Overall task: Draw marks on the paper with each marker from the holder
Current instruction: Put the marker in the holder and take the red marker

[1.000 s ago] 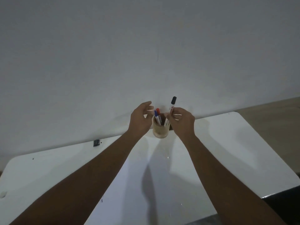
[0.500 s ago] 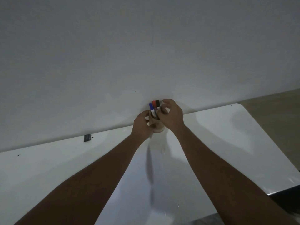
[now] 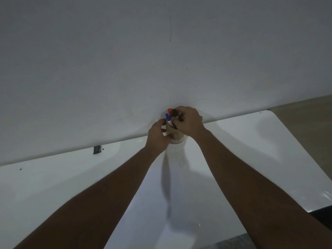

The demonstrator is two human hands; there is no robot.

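Note:
A tan cylindrical holder [image 3: 177,136] stands at the far edge of the white table [image 3: 251,150], against the wall. Three markers stick out of it: a blue-capped marker [image 3: 168,118], a red-capped marker [image 3: 169,111] and a black-capped marker [image 3: 175,113]. My left hand [image 3: 157,136] is wrapped around the holder's left side. My right hand [image 3: 188,123] is over the holder's top, its fingertips pinched on the black-capped marker. A white sheet of paper [image 3: 176,209] lies on the table between my forearms.
A small dark clip [image 3: 97,149] sits at the table's back edge on the left. The white wall [image 3: 161,60] rises straight behind the holder. Beyond the table's right corner is brownish floor [image 3: 309,119].
My right hand lowered the black-capped marker into the holder beside the other two. My left hand went from open beside the holder to gripping it. The camera tilted slightly.

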